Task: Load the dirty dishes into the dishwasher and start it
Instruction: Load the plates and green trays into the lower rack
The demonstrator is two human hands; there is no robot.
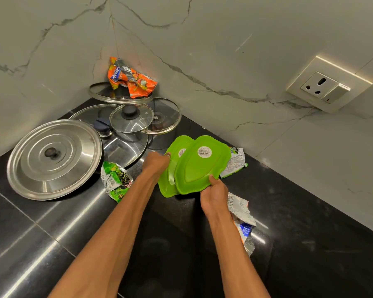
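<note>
Inspection at a black countertop [299, 222] set into a corner of marble wall [224, 50]. Two green plates are held tilted, undersides toward the camera, just above the counter: a front plate [202, 168] overlapping a rear plate [167, 181], each bearing a round white label. The right hand [214, 195] grips the near rim of the front plate, thumb pressed on its underside and the other fingers hidden beneath. The left hand [156, 162] is at the left rim of the rear plate, and its fingers appear to curl round the edge, though most are out of sight. On the counter to the left lies a steel lid [54, 159], knob up, with several glass lids [131, 119] overlapping behind it toward the corner. An orange wrapper [131, 79] rests on the rearmost lid. A green wrapper [114, 181] lies just beside the steel lid. Crumpled foil wrappers [241, 214] lie by the right wrist. A wall socket [329, 84] is mounted at right.
</note>
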